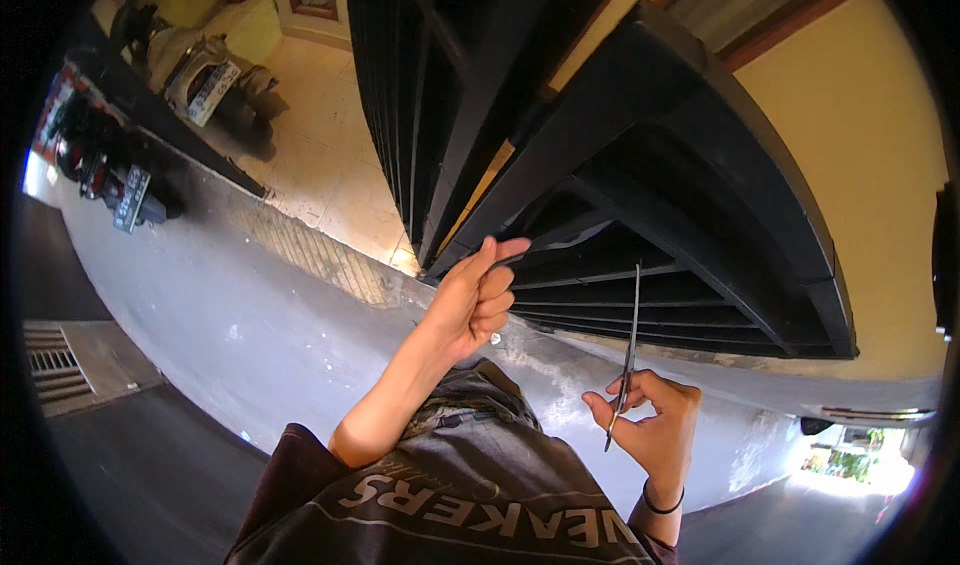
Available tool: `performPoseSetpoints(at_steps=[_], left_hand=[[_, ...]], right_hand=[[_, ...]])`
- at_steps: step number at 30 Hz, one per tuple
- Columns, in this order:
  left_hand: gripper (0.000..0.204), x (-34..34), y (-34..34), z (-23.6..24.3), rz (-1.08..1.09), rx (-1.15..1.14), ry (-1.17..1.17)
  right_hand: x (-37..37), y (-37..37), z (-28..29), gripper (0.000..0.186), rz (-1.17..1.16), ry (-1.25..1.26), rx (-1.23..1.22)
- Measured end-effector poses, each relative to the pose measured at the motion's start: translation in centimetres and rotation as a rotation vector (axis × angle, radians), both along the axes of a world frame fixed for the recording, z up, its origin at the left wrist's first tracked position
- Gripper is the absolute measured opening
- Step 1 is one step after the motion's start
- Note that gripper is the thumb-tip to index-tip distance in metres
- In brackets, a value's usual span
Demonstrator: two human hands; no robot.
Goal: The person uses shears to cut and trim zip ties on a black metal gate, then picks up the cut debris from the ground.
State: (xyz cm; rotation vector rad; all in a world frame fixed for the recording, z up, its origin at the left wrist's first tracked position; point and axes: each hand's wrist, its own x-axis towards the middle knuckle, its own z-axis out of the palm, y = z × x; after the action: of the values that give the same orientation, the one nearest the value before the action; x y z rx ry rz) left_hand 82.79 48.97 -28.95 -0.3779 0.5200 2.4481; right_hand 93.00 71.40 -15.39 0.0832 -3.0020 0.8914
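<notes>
Thin dark metal strip [631, 340], long, narrow and straight, near upright with slight tilt, lower end pinched in right hand [655, 425], upper end up against black slatted gate [640, 195], gate slats horizontal, frame bowed

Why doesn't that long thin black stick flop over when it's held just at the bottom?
The thin black rod is probably stiff, maybe metal: it stands straight above the right hand, pinched only near its lower end. It looks light, since fingertips alone hold it.

The thin rod's [630, 340] lower stretch hides inside the right hand [655, 420].
</notes>
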Motion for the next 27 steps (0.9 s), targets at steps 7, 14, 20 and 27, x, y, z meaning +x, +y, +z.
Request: performPoseSetpoints(at_steps=[7, 14, 20, 27], left_hand=[[0.035, -1.1, 2.1, 3.7, 0.116, -0.059, 0.315], [0.033, -0.5, 1.4, 4.2, 0.163, -0.202, 0.51], [0.044, -0.3, 1.0, 5.6, 0.24, -0.123, 0.499], [0.048, -1.2, 3.4, 3.7, 0.331, -0.025, 0.679]], right_hand=[[-2.6, 1.0, 3.6, 0.032, 0.189, 0.316, 0.617], [-6.0, 1.1, 7.3, 0.018, 0.42, 0.704, 1.106], [-7.8, 0.7, 5.3, 0.009, 0.431, 0.943, 1.332], [-8.3, 0.5, 2.8, 0.015, 0.402, 1.316, 1.46]])
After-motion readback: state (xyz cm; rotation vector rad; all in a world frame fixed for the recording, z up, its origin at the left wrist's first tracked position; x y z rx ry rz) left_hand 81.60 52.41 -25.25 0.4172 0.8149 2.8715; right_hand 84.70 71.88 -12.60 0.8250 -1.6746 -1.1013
